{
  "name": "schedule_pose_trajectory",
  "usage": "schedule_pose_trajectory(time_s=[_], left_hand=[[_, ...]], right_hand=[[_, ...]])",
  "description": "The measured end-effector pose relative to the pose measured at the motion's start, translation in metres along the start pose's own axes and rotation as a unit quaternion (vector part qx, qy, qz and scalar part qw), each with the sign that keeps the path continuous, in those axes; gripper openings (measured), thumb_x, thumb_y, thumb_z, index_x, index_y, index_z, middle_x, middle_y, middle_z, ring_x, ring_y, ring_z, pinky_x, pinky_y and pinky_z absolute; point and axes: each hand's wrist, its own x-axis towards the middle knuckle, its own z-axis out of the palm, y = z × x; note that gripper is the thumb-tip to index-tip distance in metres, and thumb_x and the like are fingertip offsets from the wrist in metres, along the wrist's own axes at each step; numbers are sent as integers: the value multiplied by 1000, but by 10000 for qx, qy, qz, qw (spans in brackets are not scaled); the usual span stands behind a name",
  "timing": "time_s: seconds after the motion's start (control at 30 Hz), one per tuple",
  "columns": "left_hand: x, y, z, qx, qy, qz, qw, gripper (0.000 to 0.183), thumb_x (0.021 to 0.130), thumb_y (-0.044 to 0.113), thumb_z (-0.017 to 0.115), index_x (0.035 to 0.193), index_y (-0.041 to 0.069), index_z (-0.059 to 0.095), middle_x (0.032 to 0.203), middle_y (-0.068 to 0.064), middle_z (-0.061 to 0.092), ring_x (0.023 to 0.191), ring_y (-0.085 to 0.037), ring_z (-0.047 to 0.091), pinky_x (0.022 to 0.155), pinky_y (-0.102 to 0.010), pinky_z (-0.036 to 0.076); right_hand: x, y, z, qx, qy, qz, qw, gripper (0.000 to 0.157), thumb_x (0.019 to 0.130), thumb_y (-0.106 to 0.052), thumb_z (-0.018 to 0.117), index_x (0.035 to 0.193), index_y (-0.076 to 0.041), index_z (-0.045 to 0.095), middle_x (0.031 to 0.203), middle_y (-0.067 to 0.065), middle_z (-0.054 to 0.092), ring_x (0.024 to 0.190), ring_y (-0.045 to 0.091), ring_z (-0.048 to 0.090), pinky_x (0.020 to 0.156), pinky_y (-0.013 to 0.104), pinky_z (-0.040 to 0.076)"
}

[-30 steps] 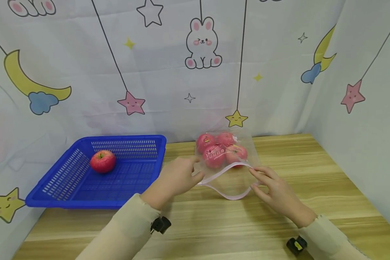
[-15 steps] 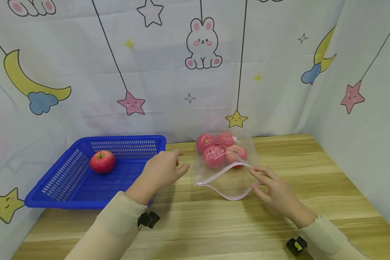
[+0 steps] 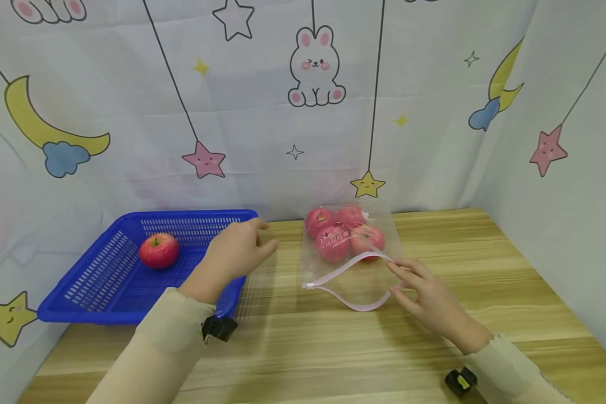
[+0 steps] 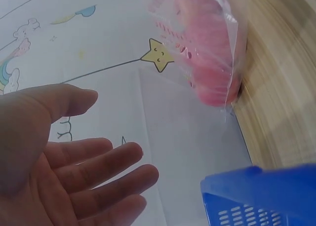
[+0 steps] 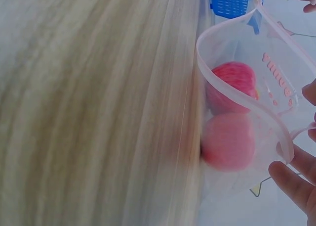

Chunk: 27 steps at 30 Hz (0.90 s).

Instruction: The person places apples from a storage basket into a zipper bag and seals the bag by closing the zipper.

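A clear zipper bag (image 3: 350,275) with a pale pink slider strip lies on the table, its mouth gaping toward me. Several red apples (image 3: 333,242) are at its far end. At the mouth's right corner, my right hand (image 3: 434,303) holds the bag's edge between thumb and fingers; the right wrist view shows the thumb (image 5: 291,184) by the strip. My left hand (image 3: 232,252) hovers over the right side of the blue basket (image 3: 146,320), holding nothing. In the left wrist view its fingers (image 4: 106,171) are spread and relaxed. One red apple (image 3: 159,251) sits in the basket, left of that hand.
The wooden table (image 3: 333,353) runs back to a white curtain (image 3: 257,112) printed with stars, moons and a rabbit. Another curtain panel (image 3: 591,224) stands along the right side. The basket's raised rim is between the left forearm and the apple.
My left hand has come away from the left end of the bag's mouth and moved left over the basket's right rim. The right hand and the bag have stayed in place.
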Motion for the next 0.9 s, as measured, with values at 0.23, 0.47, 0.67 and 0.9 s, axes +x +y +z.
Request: schedule_pose_trajectory(time_s=[0.23,0.47,0.67,0.9], left_hand=[[8,-8,-9,49,-173,-252,9995,51,89,39,57,127,5,56,86,-4,67,70,-16,59,56,-33,47],[16,-23,-18,51,-201,-503,9985,54,91,39,55,132,3,52,105,-13,70,91,-26,67,72,-44,54],[20,-35,-25,-19,-179,-597,9981,53,92,39,52,132,3,50,114,-18,65,102,-31,63,82,-51,50],[24,-53,-30,-141,-135,-812,9965,55,92,37,51,133,1,47,115,-20,64,104,-33,61,88,-53,47]], right_hand=[[0,0,0,35,24,-34,10000,55,67,3,76,119,6,61,116,12,58,72,15,67,58,11,49],[0,1,0,47,108,-128,9998,54,67,3,76,119,6,61,116,12,58,72,15,66,58,14,50],[0,1,-1,-33,136,-158,9998,53,68,0,76,119,5,62,116,12,59,72,14,66,61,13,50],[-1,1,-1,-147,129,-160,9997,52,68,-1,77,118,5,62,115,11,59,72,12,66,63,14,50]])
